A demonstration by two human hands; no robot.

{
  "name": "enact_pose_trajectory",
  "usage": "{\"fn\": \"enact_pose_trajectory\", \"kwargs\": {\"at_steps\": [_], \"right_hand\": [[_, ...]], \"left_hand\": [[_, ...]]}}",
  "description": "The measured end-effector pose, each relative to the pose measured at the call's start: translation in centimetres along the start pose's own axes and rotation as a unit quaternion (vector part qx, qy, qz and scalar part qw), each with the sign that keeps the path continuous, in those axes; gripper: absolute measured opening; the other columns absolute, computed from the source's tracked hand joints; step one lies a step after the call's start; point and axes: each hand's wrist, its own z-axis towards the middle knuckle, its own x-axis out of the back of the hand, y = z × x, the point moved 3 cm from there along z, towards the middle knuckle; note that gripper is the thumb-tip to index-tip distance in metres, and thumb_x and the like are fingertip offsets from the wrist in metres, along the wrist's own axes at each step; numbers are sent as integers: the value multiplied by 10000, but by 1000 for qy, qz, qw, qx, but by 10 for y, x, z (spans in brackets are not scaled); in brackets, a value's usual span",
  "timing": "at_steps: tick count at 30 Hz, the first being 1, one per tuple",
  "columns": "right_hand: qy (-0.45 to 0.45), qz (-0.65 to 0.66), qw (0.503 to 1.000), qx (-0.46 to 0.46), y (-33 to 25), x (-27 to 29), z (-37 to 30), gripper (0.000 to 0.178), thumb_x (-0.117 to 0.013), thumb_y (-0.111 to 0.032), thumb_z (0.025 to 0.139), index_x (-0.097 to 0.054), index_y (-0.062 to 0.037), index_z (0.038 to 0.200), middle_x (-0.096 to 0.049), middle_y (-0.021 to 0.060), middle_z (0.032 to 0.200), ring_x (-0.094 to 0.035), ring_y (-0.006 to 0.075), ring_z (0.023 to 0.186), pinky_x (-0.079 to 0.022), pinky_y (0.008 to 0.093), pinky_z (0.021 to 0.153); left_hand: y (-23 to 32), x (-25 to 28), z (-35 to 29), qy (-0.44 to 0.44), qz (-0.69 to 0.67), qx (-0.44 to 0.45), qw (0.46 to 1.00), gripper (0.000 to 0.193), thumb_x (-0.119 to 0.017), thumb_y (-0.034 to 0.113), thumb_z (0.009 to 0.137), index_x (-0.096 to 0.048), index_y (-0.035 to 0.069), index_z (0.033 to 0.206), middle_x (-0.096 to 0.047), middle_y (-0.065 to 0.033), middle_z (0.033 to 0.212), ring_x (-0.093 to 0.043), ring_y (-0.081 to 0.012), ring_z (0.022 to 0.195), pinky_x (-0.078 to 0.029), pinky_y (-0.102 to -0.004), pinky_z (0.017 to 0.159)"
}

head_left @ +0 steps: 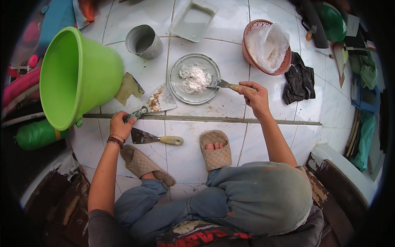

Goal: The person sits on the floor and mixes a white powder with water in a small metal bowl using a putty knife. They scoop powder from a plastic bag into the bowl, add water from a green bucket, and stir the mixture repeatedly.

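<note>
My right hand (256, 98) is closed round the handle of a small putty knife (224, 84), whose blade reaches over the rim into a round shallow dish (196, 100). White powder (195, 78) lies heaped in that dish. In my left hand (122, 124) is the dark, stained handle of a wide scraper (158, 99); its broad, crusted blade points toward the dish and stays outside it. Just below my left hand, a second scraper (156, 138) with a dark blade and pale wooden handle lies on the tiles.
A green bucket (98, 66) stands at left, beside a piece of sandpaper (128, 89). Behind the dish are a grey cup (144, 42) and a rectangular tray (193, 20). A red basket (249, 51) holding a plastic bag (268, 46) and a black plastic bag (299, 79) sit at right. A tile step (205, 119) crosses the floor.
</note>
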Motion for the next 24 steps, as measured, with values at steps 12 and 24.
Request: {"fn": "enact_pose_trajectory", "kwargs": {"at_steps": [12, 24], "right_hand": [[-4, -104, 994, 36, -14, -4, 3, 282, -788, -175, 805, -737, -2, 1023, -619, -10, 689, -485, 34, 601, -387, 212, 538], [-37, 12, 999, -10, 3, -7, 10, 286, -760, -124, 836, -690, 26, 1069, -613, -5, 706, -411, 40, 501, -311, 199, 438]], "left_hand": [[137, -29, -21, -5, -56, -119, 991, 210, -656, 136, 851, -685, -7, 1003, -675, -173, 865, -652, -332, 814, -506, -417, 761], [130, -122, 19, -59, -259, 124, 956, 265, -590, 152, 922, -676, -58, 1060, -674, -126, 699, -558, -172, 453, -427, -307, 426]]}}
